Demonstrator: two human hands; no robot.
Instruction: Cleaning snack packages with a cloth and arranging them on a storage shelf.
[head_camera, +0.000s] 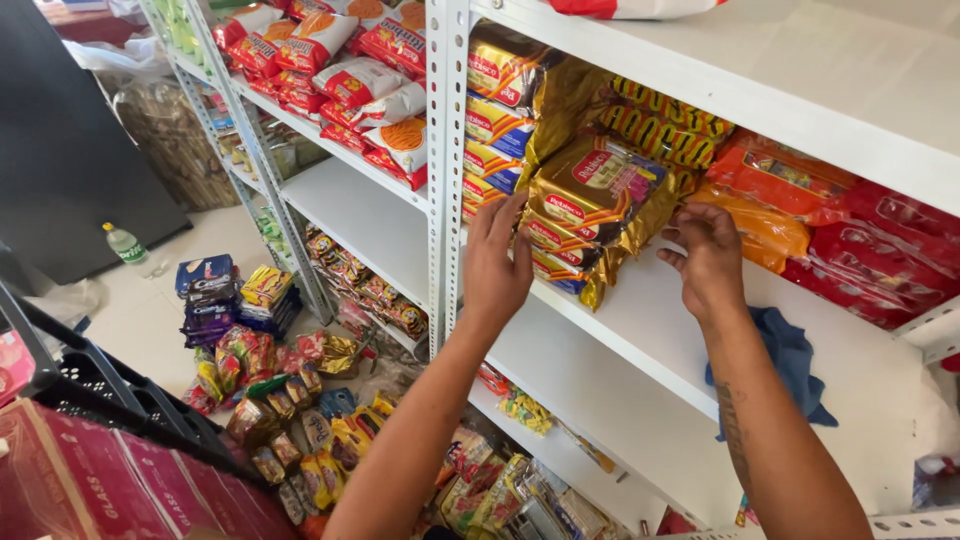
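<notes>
A stack of gold foil biscuit packs lies on a white metal shelf. My left hand presses flat against the left end of the stack, fingers up and touching the packs. On the stack's right end my right hand rests its fingertips against the crinkled foil. Neither hand has a pack lifted; both steady the pile. More gold and blue packs are piled behind on the left.
Orange snack bags and red bags fill the shelf's right side, and a blue cloth lies on it. Red and white packets sit on the left unit. Loose packets cover the floor beside a black crate.
</notes>
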